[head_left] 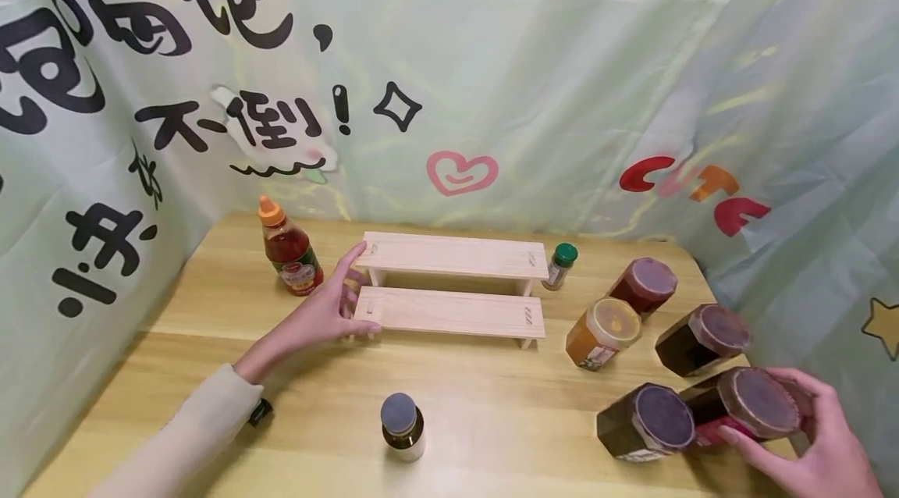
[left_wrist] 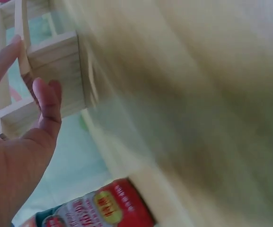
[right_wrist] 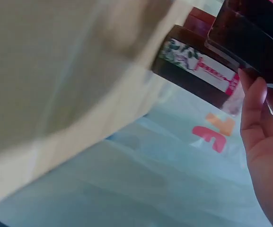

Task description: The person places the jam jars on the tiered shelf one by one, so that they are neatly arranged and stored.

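A two-tier pale wooden step rack (head_left: pixel 449 311) stands at the back middle of the table. My left hand (head_left: pixel 325 316) grips its left end, the thumb by the lower tier and a finger at the upper one. In the left wrist view, fingers of the left hand (left_wrist: pixel 22 151) touch the rack's wooden edge (left_wrist: pixel 63 75). At the far right, my right hand (head_left: pixel 825 439) holds a dark lidded jar (head_left: pixel 726 400) between thumb and fingers. Close beside it is another dark jar (head_left: pixel 635 424). The right wrist view shows the held jar (right_wrist: pixel 252 40) near a labelled jar (right_wrist: pixel 193 66).
A red sauce bottle (head_left: pixel 291 260) stands left of the rack, a green-capped shaker (head_left: pixel 559 268) right of it. An orange-yellow jar (head_left: pixel 597 338), a red jar (head_left: pixel 641 287) and a dark jar (head_left: pixel 691 346) stand rightward. Nearer is a small grey-capped bottle (head_left: pixel 403 432). Printed curtains (head_left: pixel 534 92) border the table.
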`<state>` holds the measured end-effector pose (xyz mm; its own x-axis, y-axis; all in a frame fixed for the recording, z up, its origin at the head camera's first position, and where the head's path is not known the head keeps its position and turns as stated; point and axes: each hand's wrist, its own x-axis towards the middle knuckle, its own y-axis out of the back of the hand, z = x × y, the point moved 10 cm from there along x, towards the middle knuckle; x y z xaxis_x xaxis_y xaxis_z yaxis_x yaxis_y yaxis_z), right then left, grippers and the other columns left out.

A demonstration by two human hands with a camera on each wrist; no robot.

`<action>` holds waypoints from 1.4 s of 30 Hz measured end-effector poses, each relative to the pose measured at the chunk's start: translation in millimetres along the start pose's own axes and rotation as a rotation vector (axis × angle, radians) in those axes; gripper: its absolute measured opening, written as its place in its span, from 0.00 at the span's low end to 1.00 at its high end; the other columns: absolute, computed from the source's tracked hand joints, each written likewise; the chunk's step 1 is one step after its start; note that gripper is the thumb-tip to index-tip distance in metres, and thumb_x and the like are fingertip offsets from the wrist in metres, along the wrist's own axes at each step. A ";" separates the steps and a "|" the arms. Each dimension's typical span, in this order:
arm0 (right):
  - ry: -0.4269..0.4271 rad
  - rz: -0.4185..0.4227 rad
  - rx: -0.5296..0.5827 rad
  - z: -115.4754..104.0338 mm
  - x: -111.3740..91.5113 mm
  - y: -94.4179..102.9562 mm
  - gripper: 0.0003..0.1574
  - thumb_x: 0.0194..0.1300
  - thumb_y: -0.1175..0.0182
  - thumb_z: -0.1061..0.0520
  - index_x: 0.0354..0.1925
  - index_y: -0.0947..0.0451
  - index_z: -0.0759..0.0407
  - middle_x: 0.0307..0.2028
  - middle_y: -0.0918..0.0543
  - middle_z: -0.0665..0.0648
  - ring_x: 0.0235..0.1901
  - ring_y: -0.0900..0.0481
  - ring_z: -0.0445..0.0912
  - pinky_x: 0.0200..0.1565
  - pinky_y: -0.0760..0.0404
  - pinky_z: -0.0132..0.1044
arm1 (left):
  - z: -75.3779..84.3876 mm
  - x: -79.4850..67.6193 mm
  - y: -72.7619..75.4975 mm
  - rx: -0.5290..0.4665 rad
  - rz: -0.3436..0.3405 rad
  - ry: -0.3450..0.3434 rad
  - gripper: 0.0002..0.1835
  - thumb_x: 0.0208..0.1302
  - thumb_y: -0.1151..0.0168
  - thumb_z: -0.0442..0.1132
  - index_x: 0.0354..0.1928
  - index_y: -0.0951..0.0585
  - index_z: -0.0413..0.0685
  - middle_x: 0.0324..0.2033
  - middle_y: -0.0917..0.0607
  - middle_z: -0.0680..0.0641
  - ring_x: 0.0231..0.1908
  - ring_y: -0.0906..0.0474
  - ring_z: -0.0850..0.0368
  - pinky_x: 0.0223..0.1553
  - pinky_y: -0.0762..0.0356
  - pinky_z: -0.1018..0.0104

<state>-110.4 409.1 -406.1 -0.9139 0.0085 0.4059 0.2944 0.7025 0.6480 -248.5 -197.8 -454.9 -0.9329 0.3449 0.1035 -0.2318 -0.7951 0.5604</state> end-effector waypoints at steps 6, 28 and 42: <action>-0.029 0.016 -0.047 -7.8 4.6 11.5 0.75 0.37 0.14 0.78 0.77 0.38 0.53 0.51 0.26 0.29 0.42 0.25 0.22 0.36 0.26 0.17 | 8.9 -3.3 -0.3 0.116 -0.039 -0.054 0.75 0.52 0.09 0.41 0.90 0.58 0.57 0.55 0.15 0.41 0.41 0.16 0.54 0.34 0.15 0.60; 0.007 0.090 -0.058 -65.2 57.0 33.0 0.73 0.39 0.14 0.77 0.77 0.37 0.50 0.54 0.29 0.36 0.43 0.26 0.26 0.41 0.28 0.14 | 13.9 4.1 8.4 0.207 -0.097 -0.089 0.77 0.51 0.09 0.45 0.90 0.59 0.61 0.60 0.12 0.46 0.29 0.20 0.59 0.32 0.21 0.63; 0.083 -0.035 0.059 -102.6 105.3 2.4 0.67 0.46 0.14 0.74 0.77 0.36 0.56 0.54 0.20 0.49 0.45 0.19 0.37 0.44 0.23 0.19 | 16.0 3.9 5.8 0.280 -0.131 -0.099 0.76 0.54 0.10 0.45 0.90 0.60 0.57 0.61 0.12 0.47 0.40 0.18 0.49 0.36 0.22 0.62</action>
<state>-177.3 338.6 -295.7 -0.8962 -0.0742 0.4375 0.2437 0.7417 0.6249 -249.0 -193.1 -438.1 -0.8654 0.4934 0.0873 -0.2509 -0.5775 0.7769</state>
